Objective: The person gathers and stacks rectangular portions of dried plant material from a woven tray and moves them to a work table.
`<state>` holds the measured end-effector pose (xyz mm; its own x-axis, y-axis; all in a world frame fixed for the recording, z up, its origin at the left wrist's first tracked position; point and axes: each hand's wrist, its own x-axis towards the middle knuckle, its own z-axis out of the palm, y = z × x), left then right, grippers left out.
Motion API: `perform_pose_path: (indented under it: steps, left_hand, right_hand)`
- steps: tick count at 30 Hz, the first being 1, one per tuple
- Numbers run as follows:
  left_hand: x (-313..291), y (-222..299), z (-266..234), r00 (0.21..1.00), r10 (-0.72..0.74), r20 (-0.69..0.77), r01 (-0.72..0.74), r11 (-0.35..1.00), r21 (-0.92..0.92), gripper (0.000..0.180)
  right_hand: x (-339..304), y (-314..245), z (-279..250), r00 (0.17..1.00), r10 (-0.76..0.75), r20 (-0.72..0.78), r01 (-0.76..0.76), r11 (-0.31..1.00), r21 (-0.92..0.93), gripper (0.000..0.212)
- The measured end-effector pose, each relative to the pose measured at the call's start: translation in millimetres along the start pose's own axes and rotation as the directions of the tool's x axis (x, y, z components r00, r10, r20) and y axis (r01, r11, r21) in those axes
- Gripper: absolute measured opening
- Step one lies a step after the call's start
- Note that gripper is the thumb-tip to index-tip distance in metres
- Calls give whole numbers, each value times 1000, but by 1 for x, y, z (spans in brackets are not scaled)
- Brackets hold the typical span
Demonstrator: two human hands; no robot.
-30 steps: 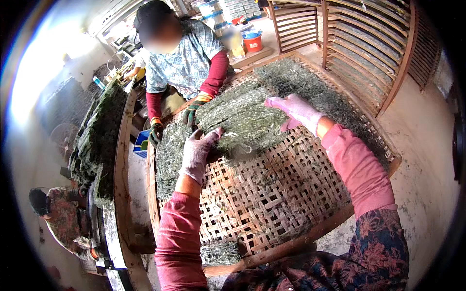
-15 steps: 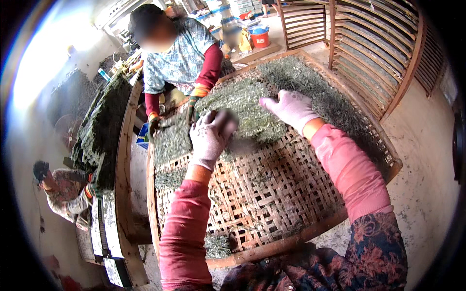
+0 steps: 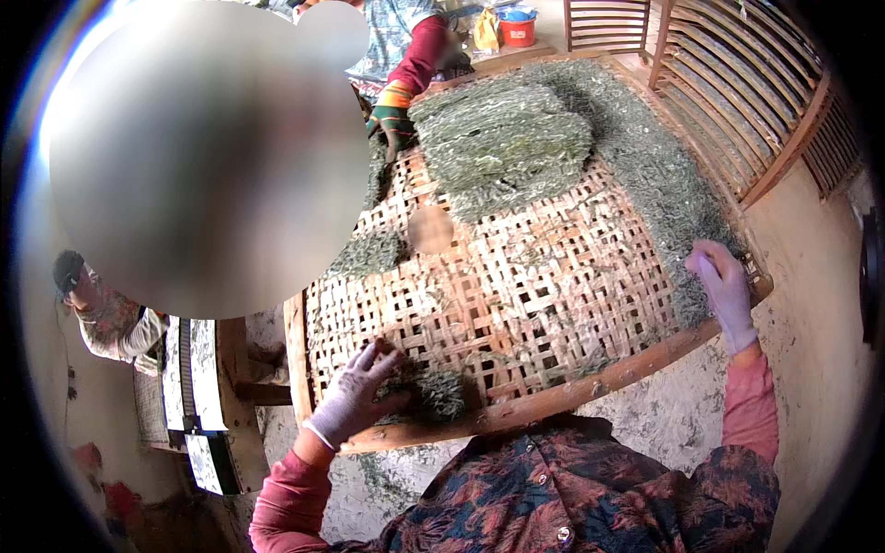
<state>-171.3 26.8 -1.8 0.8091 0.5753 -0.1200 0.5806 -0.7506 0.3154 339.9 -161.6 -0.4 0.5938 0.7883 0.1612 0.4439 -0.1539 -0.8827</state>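
Both gloved hands down at the near side of a big woven tray, green strands all over the place.
So the left hand has its fingers loosely spread right at a small dark clump by the near wooden rim, while the right hand is over the near end of a long strip of strands down the right side, fingers bunched, can't tell if it's pinching any. The thick green mat lies toward the far side, with a co-worker's green-gloved hand just beside its left edge, and there's a slatted wooden rack behind on the right plus a red bucket beyond the tray.
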Motion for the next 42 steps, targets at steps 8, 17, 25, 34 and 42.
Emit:
perform_pose_path:
  steps: [8, 17, 25, 34, 42]
  left_hand:
    - [-10, -19, -5, 982, -59, 180, 125, 915, -383, 48]
    - [28, -46, -67, 998, 47, 32, -24, 867, -498, 21]
    - [114, -129, -66, 832, 258, -490, -29, 904, 427, 33]
    - [126, -161, -84, 906, 129, -402, -133, 991, 18, 61]
    - [160, -237, -55, 993, -34, 115, 32, 999, 21, 87]
  right_hand:
    - [-64, 4, 11, 998, 62, -7, -63, 998, -16, 28]
    - [-140, 14, -17, 975, 164, -153, -201, 942, -268, 32]
    - [-164, 13, -5, 975, 81, -209, -173, 866, -469, 31]
    - [-182, 11, 1, 960, 124, -249, -240, 825, -512, 30]
    - [-172, -12, 8, 991, -46, -126, -42, 786, -617, 29]
